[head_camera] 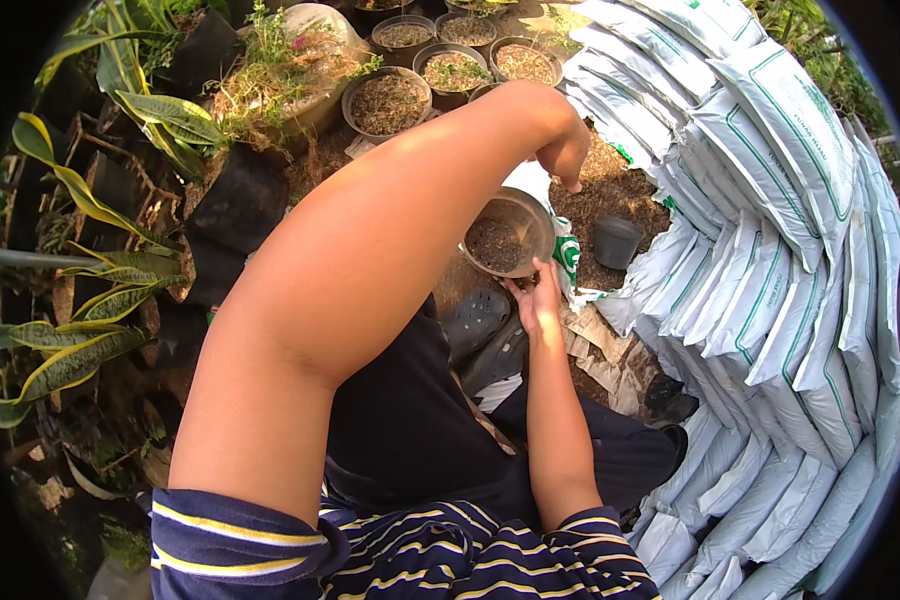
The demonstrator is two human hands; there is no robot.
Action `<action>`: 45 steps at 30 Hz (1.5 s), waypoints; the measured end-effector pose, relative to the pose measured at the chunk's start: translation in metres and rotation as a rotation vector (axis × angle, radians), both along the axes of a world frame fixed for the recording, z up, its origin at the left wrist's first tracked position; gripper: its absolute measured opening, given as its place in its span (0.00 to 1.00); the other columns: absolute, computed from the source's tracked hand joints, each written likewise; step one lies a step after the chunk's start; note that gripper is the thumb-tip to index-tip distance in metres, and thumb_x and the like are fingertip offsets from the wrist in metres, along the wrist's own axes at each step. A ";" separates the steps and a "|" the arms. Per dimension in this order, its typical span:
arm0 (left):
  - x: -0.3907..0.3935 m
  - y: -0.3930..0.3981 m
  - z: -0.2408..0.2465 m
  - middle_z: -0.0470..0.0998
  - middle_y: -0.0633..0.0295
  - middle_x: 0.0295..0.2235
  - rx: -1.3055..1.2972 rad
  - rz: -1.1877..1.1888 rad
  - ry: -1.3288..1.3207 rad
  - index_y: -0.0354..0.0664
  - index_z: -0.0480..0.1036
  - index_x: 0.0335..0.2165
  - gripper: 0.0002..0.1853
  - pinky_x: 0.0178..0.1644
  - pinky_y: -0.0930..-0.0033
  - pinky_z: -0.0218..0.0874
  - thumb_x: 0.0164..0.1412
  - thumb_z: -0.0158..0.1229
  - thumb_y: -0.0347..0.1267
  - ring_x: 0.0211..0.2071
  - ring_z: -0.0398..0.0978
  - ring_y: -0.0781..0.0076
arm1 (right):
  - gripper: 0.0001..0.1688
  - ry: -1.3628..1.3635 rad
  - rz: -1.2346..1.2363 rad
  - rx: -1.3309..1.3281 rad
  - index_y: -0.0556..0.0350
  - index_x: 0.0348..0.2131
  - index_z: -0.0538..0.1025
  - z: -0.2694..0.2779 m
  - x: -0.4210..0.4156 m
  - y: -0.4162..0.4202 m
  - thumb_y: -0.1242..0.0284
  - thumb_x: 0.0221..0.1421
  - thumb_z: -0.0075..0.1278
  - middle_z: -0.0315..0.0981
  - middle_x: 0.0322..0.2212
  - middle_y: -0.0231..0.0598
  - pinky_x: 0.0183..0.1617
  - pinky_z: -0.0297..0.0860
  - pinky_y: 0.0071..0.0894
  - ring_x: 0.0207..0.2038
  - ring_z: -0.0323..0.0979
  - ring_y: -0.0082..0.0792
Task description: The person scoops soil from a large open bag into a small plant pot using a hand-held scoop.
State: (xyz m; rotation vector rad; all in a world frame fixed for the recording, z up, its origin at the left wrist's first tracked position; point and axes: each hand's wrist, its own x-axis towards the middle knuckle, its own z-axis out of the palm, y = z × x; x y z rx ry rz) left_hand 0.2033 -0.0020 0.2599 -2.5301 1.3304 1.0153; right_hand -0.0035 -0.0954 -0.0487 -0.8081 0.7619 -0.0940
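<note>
My right hand (538, 298) grips the rim of a translucent brownish plastic pot (534, 221) from the near side. Dark, crumbly soil (497, 244) covers the bottom of that pot. Across the view reaches my left arm, and my left hand (566, 156) hangs, wrist bent, at the edge of an open white sack with green print (568, 255). Its fingers point down and are partly hidden, so I cannot see whether they hold anything. Brown potting mix (607, 180) fills the sack, and a small black pot (616, 241) rests tilted on it.
Tall stacks of filled white sacks (765, 300) curve along the right. Soil-filled pots (387, 103) stand at the top. Snake plants (82, 345) in black grow bags crowd the left. My dark perforated clogs (476, 322) are beneath the held pot, beside crumpled sacking (607, 360).
</note>
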 end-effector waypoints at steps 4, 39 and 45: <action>0.004 -0.003 -0.005 0.75 0.58 0.60 0.012 0.042 0.035 0.56 0.71 0.63 0.31 0.62 0.50 0.64 0.67 0.57 0.53 0.60 0.73 0.51 | 0.39 -0.053 0.026 -0.059 0.51 0.69 0.54 -0.003 -0.011 0.005 0.72 0.66 0.52 0.65 0.60 0.40 0.66 0.63 0.51 0.61 0.65 0.41; -0.061 -0.235 -0.110 0.83 0.63 0.50 -0.113 -0.222 0.252 0.55 0.80 0.53 0.24 0.52 0.53 0.72 0.60 0.65 0.47 0.48 0.81 0.62 | 0.19 0.823 1.065 -2.131 0.54 0.46 0.76 0.340 -0.060 -0.201 0.68 0.56 0.59 0.81 0.43 0.50 0.49 0.76 0.52 0.46 0.80 0.53; 0.016 -0.197 -0.140 0.83 0.60 0.45 0.005 -0.046 0.217 0.58 0.78 0.56 0.24 0.47 0.57 0.73 0.60 0.62 0.40 0.40 0.81 0.66 | 0.23 0.703 1.120 -1.952 0.52 0.49 0.79 0.278 0.008 -0.204 0.63 0.56 0.59 0.81 0.46 0.48 0.53 0.75 0.50 0.51 0.79 0.50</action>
